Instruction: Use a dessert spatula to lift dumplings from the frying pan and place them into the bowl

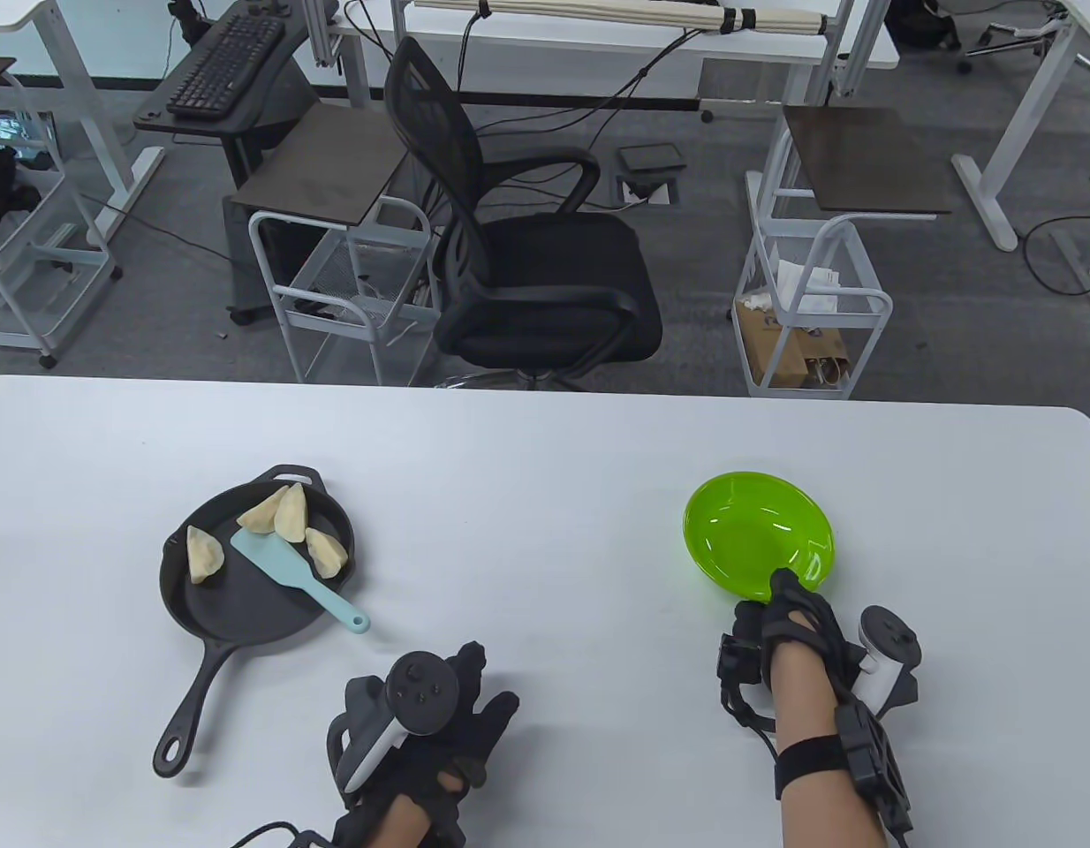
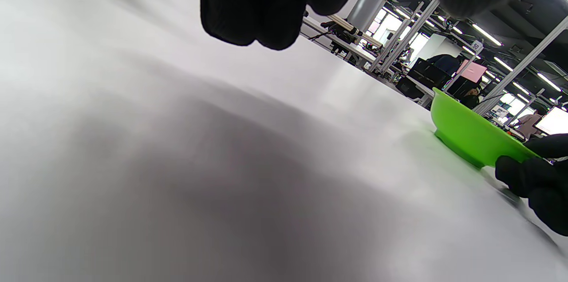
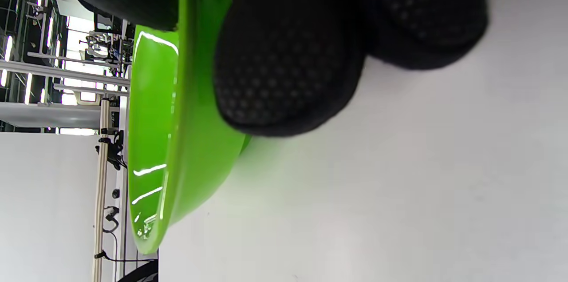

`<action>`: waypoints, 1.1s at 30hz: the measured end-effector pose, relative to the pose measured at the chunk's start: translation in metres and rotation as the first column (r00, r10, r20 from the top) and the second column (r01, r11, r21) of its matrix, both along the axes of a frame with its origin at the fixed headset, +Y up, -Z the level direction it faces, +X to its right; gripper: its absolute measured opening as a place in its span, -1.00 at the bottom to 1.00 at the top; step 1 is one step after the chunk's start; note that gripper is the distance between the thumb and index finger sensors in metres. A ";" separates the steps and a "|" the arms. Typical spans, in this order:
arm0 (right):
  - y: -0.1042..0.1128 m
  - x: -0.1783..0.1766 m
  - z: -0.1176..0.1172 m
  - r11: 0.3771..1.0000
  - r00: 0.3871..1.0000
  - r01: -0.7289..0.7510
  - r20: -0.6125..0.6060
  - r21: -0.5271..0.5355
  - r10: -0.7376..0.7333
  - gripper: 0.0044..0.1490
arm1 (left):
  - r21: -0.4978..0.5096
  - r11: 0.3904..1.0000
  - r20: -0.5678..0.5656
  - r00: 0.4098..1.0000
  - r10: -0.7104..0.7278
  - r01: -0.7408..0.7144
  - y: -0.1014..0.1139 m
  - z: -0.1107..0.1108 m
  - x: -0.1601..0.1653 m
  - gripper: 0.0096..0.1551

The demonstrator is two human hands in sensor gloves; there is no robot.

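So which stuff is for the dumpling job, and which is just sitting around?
For the job:
black cast-iron frying pan
four pale dumplings
light blue dessert spatula
bright green plastic bowl, pinched by the right hand

Just around:
black mesh office chair
black keyboard
white wire carts

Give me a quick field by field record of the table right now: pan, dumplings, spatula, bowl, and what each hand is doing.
frying pan: black, on the table's left side, handle toward the person
dumplings: four, all in the pan
dessert spatula: light blue, blade in the pan, handle over the near rim
bowl: green, empty, on the table's right side
right hand: pinches the bowl's near rim
left hand: holds nothing, apart from the pan and the spatula
progress: no dumpling moved yet
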State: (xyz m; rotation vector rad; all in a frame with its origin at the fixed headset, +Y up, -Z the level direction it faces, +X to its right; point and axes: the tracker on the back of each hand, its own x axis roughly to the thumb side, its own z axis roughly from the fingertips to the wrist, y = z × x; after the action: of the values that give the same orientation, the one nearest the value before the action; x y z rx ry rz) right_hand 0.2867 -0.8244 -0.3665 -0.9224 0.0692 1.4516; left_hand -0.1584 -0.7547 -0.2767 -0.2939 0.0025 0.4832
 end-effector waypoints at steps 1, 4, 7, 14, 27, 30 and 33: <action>0.000 0.001 -0.002 1.000 1.000 -0.002 0.005 0.019 0.002 -0.11 | 0.000 1.000 -0.001 1.000 0.000 0.000 0.000 0.000 0.000 -0.04; 0.001 0.005 -0.007 0.998 1.000 -0.009 0.013 0.066 0.008 -0.18 | -0.006 1.000 0.003 1.000 -0.001 0.001 -0.001 -0.001 0.001 -0.05; 0.003 0.010 -0.009 0.996 0.999 -0.010 0.050 0.093 0.006 -0.20 | -0.010 1.000 0.004 1.000 -0.002 0.002 0.000 -0.001 0.001 -0.05; 0.005 0.019 -0.016 0.995 0.999 -0.013 0.054 0.096 0.008 -0.18 | -0.022 1.000 0.001 1.000 -0.007 0.007 -0.001 -0.002 0.001 -0.06; -0.003 0.017 -0.017 0.996 0.999 -0.021 0.038 0.088 0.018 -0.17 | -0.029 1.000 -0.006 1.000 -0.002 0.002 0.001 -0.002 0.000 -0.07; -0.006 0.017 -0.015 0.995 0.999 -0.008 0.045 0.095 0.004 -0.14 | -0.028 1.000 -0.007 1.000 0.000 0.000 0.001 -0.002 -0.001 -0.06; -0.007 0.016 -0.014 0.995 0.999 0.010 0.030 0.099 -0.013 0.00 | -0.032 0.999 -0.006 1.000 -0.002 0.002 0.001 -0.002 -0.001 -0.06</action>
State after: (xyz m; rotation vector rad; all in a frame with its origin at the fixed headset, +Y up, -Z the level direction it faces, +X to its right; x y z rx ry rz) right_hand 0.3031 -0.8310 -0.3804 -0.8619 -0.0202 1.4176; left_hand -0.1592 -0.7541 -0.2782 -0.3236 0.0164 0.4826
